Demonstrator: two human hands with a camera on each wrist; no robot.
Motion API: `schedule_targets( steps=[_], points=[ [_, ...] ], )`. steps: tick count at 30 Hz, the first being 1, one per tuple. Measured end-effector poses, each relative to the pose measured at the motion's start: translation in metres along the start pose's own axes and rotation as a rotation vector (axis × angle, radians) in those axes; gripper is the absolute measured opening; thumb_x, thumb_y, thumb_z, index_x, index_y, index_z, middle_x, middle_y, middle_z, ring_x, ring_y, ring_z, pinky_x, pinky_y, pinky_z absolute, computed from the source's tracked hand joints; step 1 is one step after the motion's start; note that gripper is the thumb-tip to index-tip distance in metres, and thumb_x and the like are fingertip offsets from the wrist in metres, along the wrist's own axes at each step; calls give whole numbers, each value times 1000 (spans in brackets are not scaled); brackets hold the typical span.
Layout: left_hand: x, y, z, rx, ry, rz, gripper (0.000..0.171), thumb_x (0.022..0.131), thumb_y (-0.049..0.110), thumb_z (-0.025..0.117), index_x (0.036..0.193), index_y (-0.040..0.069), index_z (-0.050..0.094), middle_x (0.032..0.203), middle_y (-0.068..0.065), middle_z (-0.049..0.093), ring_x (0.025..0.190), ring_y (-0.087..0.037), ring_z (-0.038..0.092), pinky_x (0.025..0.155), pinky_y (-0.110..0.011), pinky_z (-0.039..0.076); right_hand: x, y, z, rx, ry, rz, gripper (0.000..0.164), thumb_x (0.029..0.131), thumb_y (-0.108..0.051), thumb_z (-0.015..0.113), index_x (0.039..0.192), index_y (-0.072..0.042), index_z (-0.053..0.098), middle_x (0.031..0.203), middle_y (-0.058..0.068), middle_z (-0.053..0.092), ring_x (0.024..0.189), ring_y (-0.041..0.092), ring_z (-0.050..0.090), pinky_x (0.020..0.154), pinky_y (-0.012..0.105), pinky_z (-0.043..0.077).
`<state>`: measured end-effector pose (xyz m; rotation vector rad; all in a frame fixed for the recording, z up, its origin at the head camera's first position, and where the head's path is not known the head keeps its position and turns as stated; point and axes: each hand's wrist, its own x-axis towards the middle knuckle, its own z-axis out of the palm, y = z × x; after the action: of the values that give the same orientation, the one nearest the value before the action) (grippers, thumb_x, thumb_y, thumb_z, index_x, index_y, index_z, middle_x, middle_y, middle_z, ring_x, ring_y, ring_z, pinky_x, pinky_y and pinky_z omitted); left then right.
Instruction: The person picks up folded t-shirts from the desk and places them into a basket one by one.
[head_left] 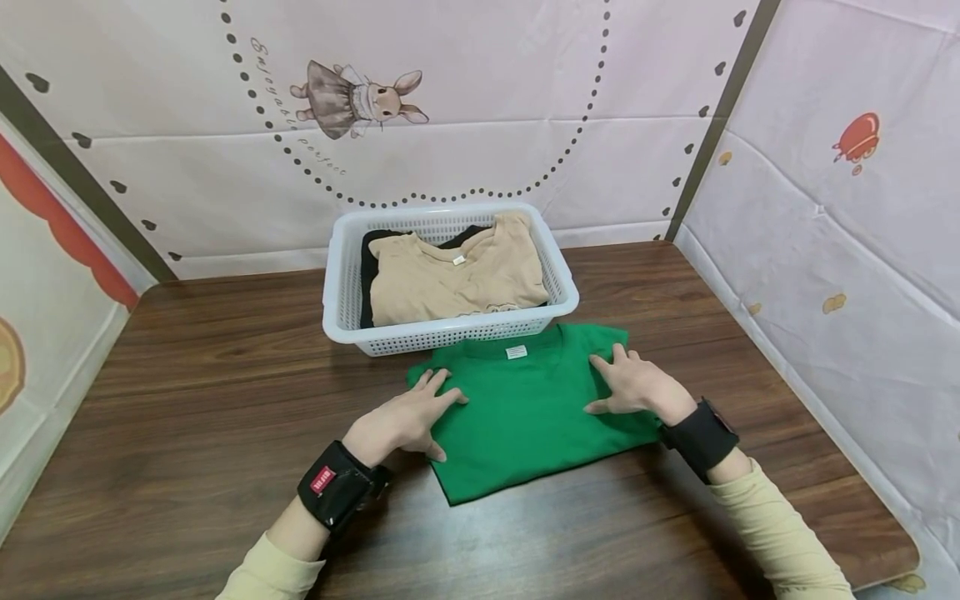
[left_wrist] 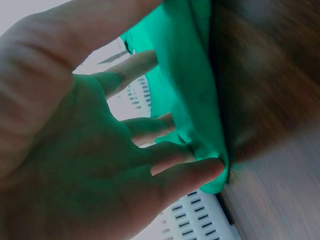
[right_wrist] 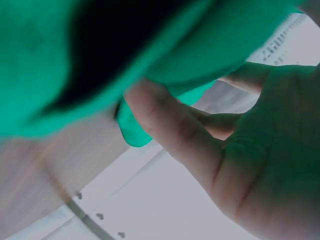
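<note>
A green T-shirt (head_left: 517, 417), folded into a rough rectangle, lies right of the worktop's (head_left: 225, 400) middle, its white-labelled collar toward the far edge.

Inside the white basket (head_left: 335, 283), the beige shirt (head_left: 442, 287) hides most of the black garment (head_left: 367, 287). That shirt's neck label (head_left: 459, 260) is too small to read, like the white tag (head_left: 517, 352) on the green shirt (head_left: 517, 417) in front of the basket. Farther from it, both sleeves (head_left: 780, 525) run off the head view's bottom edge. The right wrist view cuts off the right hand (right_wrist: 250, 155) and blurs its thumb (right_wrist: 150, 97).
</note>
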<state>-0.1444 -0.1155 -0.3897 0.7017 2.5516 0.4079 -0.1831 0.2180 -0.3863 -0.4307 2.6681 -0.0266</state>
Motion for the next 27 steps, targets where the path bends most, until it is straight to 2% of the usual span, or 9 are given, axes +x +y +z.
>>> schedule_targets(
  steps=[3, 8, 18, 22, 27],
  points=[
    [-5, -5, -1, -18, -3, -5, 67, 73, 20, 82, 129, 14, 46, 155, -25, 14, 144, -47, 12, 105, -61, 35, 2, -7, 0, -5, 5, -12, 86, 86, -52, 63, 149, -6, 28, 149, 36, 20, 134, 51, 30, 100, 58, 40],
    [-12, -16, -2, -35, 13, 24, 67, 73, 20, 83, 128, 12, 46, 155, -26, 15, 144, -48, 11, 103, -63, 36, 4, -17, 1, -26, 9, -27, 86, 86, -52, 63, 148, -4, 30, 148, 36, 22, 133, 51, 32, 100, 57, 41],
    [-27, -35, -5, -67, 34, 48, 69, 71, 18, 84, 129, 13, 48, 154, -26, 16, 143, -49, 11, 109, -62, 29, 8, -36, 3, -75, 39, -75, 85, 86, -54, 62, 146, -2, 33, 146, 36, 27, 129, 50, 39, 96, 54, 45],
    [-32, -39, -7, -79, 26, 26, 70, 70, 16, 84, 128, 14, 47, 154, -25, 15, 143, -49, 11, 108, -63, 30, 8, -43, 3, -79, 50, -90, 84, 86, -55, 62, 145, -2, 34, 144, 35, 29, 128, 48, 40, 97, 54, 45],
    [-37, -41, -11, -76, 12, -23, 71, 66, 14, 86, 125, 16, 47, 154, -24, 16, 142, -48, 16, 104, -61, 36, 10, -54, 3, -94, 57, -105, 84, 86, -55, 61, 144, 0, 35, 141, 34, 33, 123, 46, 45, 94, 51, 47]
  ],
)
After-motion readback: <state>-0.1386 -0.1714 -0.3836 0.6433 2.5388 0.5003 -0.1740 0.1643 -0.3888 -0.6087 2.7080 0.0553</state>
